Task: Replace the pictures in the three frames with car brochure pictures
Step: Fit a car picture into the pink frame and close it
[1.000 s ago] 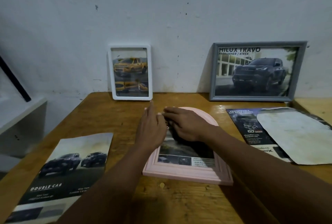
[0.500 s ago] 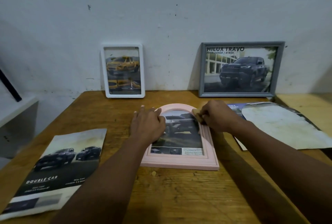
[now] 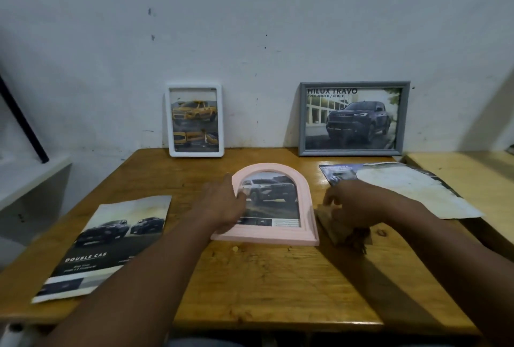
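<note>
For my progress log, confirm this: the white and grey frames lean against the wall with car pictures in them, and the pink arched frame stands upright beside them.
Not quite. The head view shows the pink arched frame lying flat on the table, in front of the others, with the left hand on it. The white frame and grey frame do lean against the wall with car pictures in them.

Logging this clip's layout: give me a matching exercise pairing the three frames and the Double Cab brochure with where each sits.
1. white frame
2. grey frame
3. pink arched frame
4. Double Cab brochure

A. flat on the table, far left
B. leaning on the wall, right
C. flat, centre, under the left hand
D. leaning on the wall, left

Pairs: 1-D, 2-B, 3-C, 4-A
</note>
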A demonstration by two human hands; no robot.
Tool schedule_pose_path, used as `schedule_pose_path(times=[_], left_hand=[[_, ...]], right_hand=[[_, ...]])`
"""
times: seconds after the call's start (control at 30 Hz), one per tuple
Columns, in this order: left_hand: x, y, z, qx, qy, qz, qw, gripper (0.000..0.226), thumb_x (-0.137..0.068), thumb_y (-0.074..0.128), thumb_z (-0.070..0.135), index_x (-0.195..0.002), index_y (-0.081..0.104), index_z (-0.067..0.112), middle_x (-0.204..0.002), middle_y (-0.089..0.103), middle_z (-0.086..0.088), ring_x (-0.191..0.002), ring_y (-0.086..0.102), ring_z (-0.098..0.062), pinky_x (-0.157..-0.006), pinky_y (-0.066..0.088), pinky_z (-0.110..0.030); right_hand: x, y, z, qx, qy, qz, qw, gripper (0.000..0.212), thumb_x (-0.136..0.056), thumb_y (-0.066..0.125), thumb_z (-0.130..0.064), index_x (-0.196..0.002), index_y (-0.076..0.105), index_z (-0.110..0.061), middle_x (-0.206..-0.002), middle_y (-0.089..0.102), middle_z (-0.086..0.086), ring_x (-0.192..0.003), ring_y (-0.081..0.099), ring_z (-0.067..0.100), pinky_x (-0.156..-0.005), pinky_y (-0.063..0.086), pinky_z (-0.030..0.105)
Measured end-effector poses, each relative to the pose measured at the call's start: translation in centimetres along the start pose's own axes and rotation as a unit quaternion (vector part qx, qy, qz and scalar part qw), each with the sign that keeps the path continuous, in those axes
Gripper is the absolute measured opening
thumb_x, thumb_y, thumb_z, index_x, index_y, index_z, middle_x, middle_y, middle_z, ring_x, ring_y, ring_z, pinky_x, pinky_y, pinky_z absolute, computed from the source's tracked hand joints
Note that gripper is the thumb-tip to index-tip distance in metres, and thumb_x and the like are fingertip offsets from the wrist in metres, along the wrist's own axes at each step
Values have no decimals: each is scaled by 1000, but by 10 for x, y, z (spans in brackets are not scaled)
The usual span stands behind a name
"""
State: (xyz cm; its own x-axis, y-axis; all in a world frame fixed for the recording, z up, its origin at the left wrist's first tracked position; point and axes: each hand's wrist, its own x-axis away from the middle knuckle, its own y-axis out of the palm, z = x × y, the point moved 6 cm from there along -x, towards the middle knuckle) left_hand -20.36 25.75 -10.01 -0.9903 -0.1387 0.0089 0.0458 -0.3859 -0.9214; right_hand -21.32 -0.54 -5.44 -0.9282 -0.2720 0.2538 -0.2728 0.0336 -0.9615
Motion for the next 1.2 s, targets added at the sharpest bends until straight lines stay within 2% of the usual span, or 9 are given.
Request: schedule_pose_path(times=[0.1,0.23,0.33,0.5,0.6,0.77,0.93,1.1,1.2], left_hand=[[10,-11,5,13,-8,-3,1000,56,-101,54,42,-149,37,21,-139,56,-7,-105,57,-23,-78,54,-35],[13,-17,8,22,-29,-30,999,50,-99,58,40,-141,45,17,-117,57,-4,-84,56,-14,-61,47,-27],[10,-18,11,21,-44,-46,998,49,-97,60,39,-138,48,15,-111,55,-2,-82,56,-15,-58,44,-26],[-5,-20,16,69,-56,-58,994,62,-96,61,43,-148,39,16,-135,56,-8,-108,59,-25,-73,52,-32],[-14,-31,19,121,-57,-7,991,70,-99,58,42,-157,25,20,-153,45,-8,-129,53,-30,-90,52,-36],[-37,-63,23,178,16,125,976,65,-95,54,54,-150,27,30,-132,60,-6,-104,64,-28,-87,59,-48],[-51,-78,36,199,100,188,957,72,-99,53,54,-158,15,37,-167,22,-1,-150,27,-28,-116,32,-51],[-73,-64,37,196,128,189,954,76,-97,48,61,-155,0,55,-171,-4,4,-156,3,-24,-120,18,-54],[-90,-51,35,209,116,174,955,76,-97,46,62,-153,-6,60,-170,-14,6,-156,0,-23,-119,19,-54]], right_hand=[[-16,-2,-8,-55,28,77,995,46,-91,64,-34,-135,52,-23,-129,62,3,-107,60,21,-86,55,33],[-32,2,-24,-118,47,61,990,46,-92,62,-38,-131,50,-17,-112,62,4,-82,62,16,-62,56,28],[-41,1,-33,-152,63,42,986,43,-92,61,-33,-128,50,-11,-100,65,7,-75,69,22,-64,63,37],[-51,-6,-36,-201,81,40,975,42,-91,65,-32,-124,53,-10,-92,62,7,-78,69,24,-67,63,37],[-58,-19,-34,-234,76,104,964,44,-89,67,-33,-126,53,-14,-98,59,3,-75,64,20,-67,63,37],[-61,-60,-34,-310,19,254,916,55,-88,67,-34,-136,45,-21,-120,62,6,-91,65,24,-75,60,40],[-66,-81,-42,-347,-67,348,869,67,-88,69,-27,-146,36,-27,-147,45,5,-127,52,29,-99,49,45],[-91,-74,-44,-304,-99,340,884,81,-91,66,-23,-154,18,-35,-163,12,-4,-141,35,26,-107,40,40],[-119,-60,-38,-294,-98,309,899,85,-91,65,-26,-155,11,-39,-165,1,-6,-146,27,27,-111,38,46]])
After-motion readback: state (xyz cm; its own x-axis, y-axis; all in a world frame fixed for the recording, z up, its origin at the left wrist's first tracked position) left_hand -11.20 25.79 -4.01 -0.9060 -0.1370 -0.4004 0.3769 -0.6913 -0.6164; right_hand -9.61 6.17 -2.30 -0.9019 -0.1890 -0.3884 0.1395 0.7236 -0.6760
